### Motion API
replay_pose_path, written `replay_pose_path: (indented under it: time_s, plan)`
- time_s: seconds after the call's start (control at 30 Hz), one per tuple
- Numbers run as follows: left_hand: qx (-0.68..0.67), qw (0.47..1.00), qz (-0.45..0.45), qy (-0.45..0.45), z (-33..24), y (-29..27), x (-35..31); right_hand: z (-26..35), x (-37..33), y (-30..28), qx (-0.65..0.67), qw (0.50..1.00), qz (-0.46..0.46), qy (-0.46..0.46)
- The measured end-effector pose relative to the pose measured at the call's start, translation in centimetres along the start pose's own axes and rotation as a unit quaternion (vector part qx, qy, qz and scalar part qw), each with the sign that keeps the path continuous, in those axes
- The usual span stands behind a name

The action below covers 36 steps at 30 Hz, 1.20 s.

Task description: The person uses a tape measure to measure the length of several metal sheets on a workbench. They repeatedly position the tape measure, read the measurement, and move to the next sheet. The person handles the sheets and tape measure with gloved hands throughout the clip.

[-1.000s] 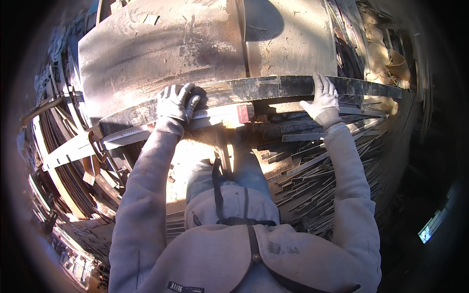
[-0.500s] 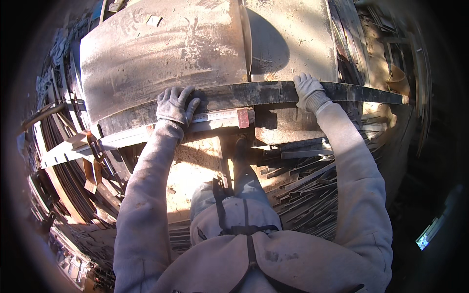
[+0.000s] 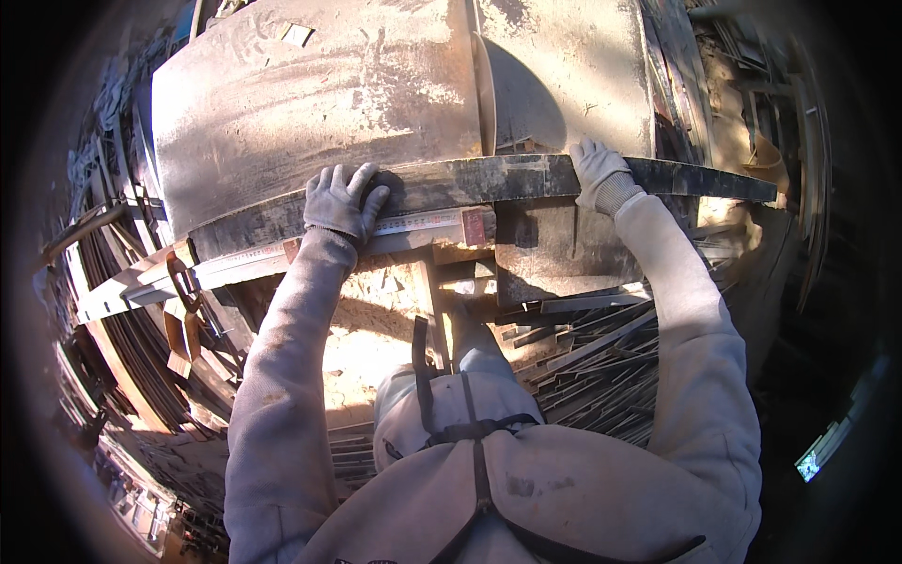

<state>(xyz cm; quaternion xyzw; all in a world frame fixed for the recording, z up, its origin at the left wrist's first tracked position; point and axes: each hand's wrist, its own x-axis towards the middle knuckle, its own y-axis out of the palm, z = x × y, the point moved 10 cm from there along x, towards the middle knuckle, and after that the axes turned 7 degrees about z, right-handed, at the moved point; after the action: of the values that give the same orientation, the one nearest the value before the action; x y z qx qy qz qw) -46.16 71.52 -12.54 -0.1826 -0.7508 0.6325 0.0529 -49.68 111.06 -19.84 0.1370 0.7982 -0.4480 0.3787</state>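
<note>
A long, dark, worn board (image 3: 451, 181) lies crosswise over a flat worktop (image 3: 329, 103). My left hand (image 3: 345, 203), in a pale work glove, holds it left of the middle, fingers over its far edge and thumb apart. My right hand (image 3: 601, 177), gloved too, grips it further right, fingertips over the far edge. Just on the near side of the board runs a pale rail with a printed scale (image 3: 418, 222), ending in a red block (image 3: 473, 227). Beyond the board stands a thin upright disc (image 3: 485, 94), seemingly a circular saw blade, casting a round shadow.
Several loose wood strips (image 3: 601, 352) are heaped below the worktop on the right. More long offcuts (image 3: 117, 348) lie at the left. A small pale scrap (image 3: 297, 35) rests on the far worktop. Sawdust (image 3: 362, 348) covers the ground near my legs.
The right-hand slab under the board has come nearer to me, and more of it shows below the board. Both hands keep their hold, shifted slightly right in view.
</note>
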Motion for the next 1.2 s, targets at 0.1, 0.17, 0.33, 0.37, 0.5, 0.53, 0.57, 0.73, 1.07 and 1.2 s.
replay_pose_path:
  time_s: [0.1, 0.17, 0.33, 0.37, 0.5, 0.53, 0.57, 0.73, 1.07, 1.2]
  plan:
    - [-0.004, 1.000, -0.015, 0.009, -0.08, -0.13, -0.08, 0.05, -0.05, -0.09, 0.008, 1.000, -0.025, -0.006]
    - [-0.006, 1.000, -0.019, 0.011, -0.03, -0.03, -0.13, 0.14, -0.14, -0.16, 0.008, 0.999, -0.032, -0.008]
    - [-0.007, 0.999, -0.030, 0.018, 0.10, 0.14, -0.09, 0.36, -0.19, -0.23, 0.008, 1.000, -0.004, -0.010]
    - [-0.006, 0.999, -0.034, 0.019, 0.10, 0.10, -0.10, 0.36, -0.21, -0.19, 0.008, 1.000, 0.004, -0.007]
    - [-0.011, 0.999, -0.043, 0.020, 0.16, -0.03, -0.09, 0.33, -0.26, -0.49, 0.012, 1.000, -0.003, -0.004]
    - [-0.016, 0.999, -0.046, 0.020, 0.18, -0.08, -0.11, 0.39, -0.28, -0.54, 0.014, 1.000, -0.007, -0.006]
    - [-0.013, 0.999, -0.044, 0.020, 0.19, -0.03, -0.08, 0.40, -0.25, -0.55, 0.014, 1.000, -0.009, -0.007]
    - [-0.017, 0.999, -0.042, 0.018, 0.32, 0.09, -0.07, 0.50, -0.20, -0.49, 0.007, 1.000, -0.007, -0.009]
    - [-0.016, 0.999, -0.031, 0.015, 0.62, 0.57, -0.04, 0.76, -0.03, -0.18, 0.005, 1.000, -0.010, -0.006]
    - [-0.023, 0.999, -0.035, 0.014, 0.66, 0.51, -0.08, 0.83, 0.05, -0.26, 0.000, 1.000, -0.010, -0.004]
